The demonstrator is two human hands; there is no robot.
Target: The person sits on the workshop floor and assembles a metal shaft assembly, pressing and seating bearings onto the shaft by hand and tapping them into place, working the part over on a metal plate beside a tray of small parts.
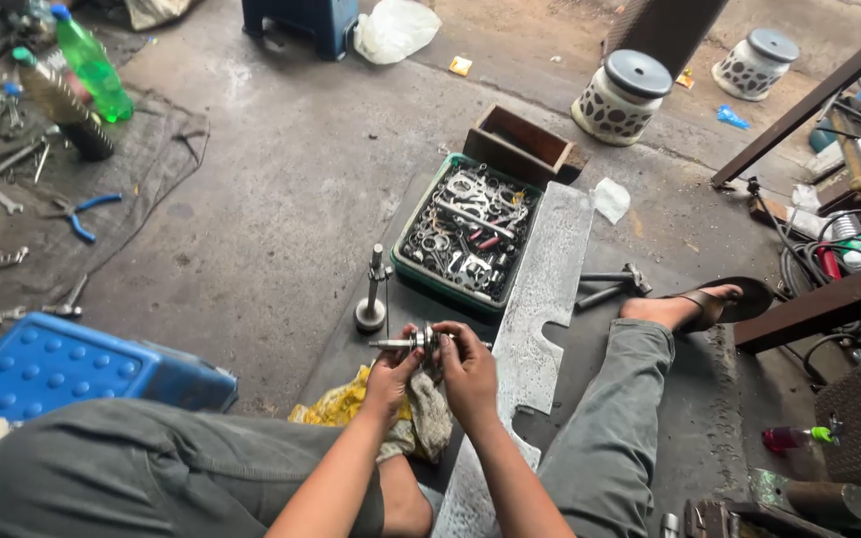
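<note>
My left hand (388,376) and right hand (467,367) both grip the small metal shaft assembly (413,343), at six o'clock from the green parts tray (413,269). I judge a firm, level hold over the rag (429,418) steadies it.

Steel shaft part (413,343) held level (greasy, grey) above a rag (429,418).
</note>
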